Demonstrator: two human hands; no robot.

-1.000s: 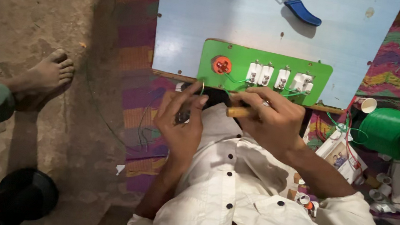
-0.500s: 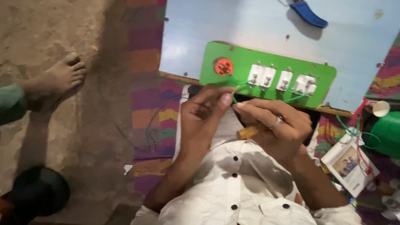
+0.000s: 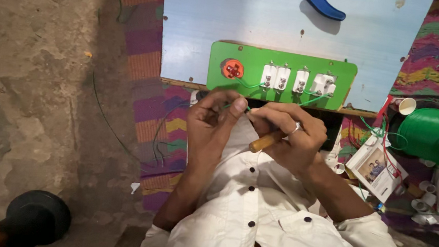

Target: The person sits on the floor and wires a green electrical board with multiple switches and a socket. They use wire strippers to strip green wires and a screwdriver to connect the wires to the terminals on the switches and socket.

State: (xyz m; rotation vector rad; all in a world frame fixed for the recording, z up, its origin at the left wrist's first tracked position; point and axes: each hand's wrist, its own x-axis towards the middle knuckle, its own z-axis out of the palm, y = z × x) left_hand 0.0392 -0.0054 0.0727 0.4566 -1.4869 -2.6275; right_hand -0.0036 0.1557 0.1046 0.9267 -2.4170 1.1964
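Pinching a thin green wire [image 3: 227, 106] between thumb and forefinger of my left hand [image 3: 213, 122], just below the green switch panel [image 3: 282, 76] on the pale blue board [image 3: 228, 18]. My right hand [image 3: 288, 136] is curled tight around a wooden-handled tool [image 3: 264, 142], fingers pressed together, its tip hidden behind them. Both hands nearly touch over my white shirt [image 3: 253, 216]. A green wire spool [image 3: 430, 134] sits off to my right on the striped mat [image 3: 146, 53].

Left hand [image 3: 210, 124] pinches green wire [image 3: 227, 106]; right hand [image 3: 287, 136] grips wooden-handled tool [image 3: 264, 142].
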